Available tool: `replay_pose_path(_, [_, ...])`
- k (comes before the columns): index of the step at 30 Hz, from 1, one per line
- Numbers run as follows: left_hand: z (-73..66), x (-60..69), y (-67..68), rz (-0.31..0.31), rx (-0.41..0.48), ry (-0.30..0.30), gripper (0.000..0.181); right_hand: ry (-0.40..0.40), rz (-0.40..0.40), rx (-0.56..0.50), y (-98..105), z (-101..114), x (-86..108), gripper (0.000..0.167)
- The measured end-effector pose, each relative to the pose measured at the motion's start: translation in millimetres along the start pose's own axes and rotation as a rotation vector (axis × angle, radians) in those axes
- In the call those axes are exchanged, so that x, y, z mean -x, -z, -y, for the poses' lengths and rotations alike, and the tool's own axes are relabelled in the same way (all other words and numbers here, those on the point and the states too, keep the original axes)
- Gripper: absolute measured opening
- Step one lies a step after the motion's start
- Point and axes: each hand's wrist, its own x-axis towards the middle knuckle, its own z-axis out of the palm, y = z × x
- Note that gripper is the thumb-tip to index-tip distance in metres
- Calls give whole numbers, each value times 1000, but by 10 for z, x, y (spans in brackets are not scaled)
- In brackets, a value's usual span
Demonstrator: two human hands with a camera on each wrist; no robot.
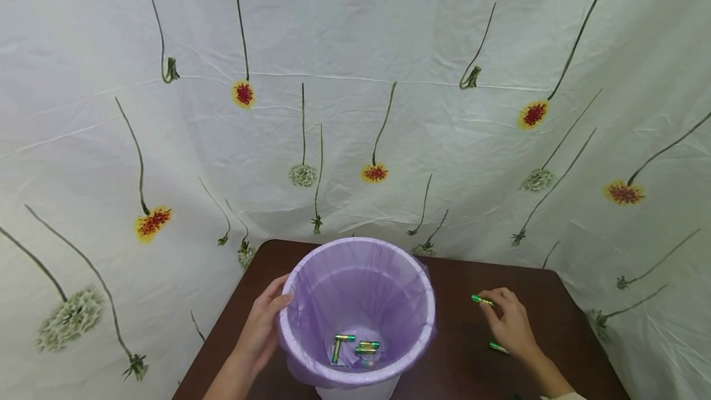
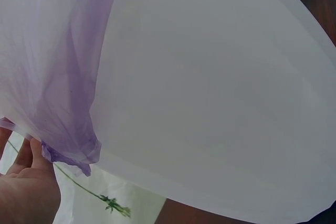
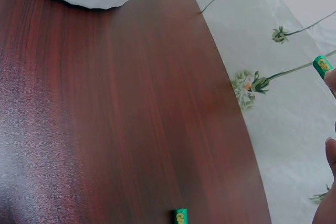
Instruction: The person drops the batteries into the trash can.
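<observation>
A white bin (image 1: pixel 355 389) lined with a thin purple bag (image 1: pixel 366 289) stands on the table. My left hand (image 1: pixel 265 320) grips its left rim, thumb over the edge and fingers outside; in the left wrist view that hand (image 2: pixel 29 192) is beside the bag's loose, folded edge (image 2: pixel 73 129). Inside the bin, at the bottom, lie several green-and-gold batteries (image 1: pixel 345 338). To the right of the bin, my right hand (image 1: pixel 512 323) pinches a green battery (image 1: pixel 476 298) above the table. Another battery (image 1: pixel 498 347) lies on the table below that hand, partly hidden by it.
The dark brown wooden table (image 1: pixel 461 363) extends on both sides of the bin. A pale cloth (image 1: pixel 344 29) printed with flowers hangs behind the table and along its sides.
</observation>
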Motion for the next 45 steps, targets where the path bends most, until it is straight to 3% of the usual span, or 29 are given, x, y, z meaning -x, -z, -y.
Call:
replay_pose_path(11, [1,-5,0,-2,6,7,39,-8,19,21,64,51,-116,19])
replay_pose_path(25, [3,-2,-5,-11,18,5,36,97,-28,-9,107,135,-252,20])
replay_pose_path(45, [10,5,-9,-12,17,8,37,155,-5,13,179,326,-464,20])
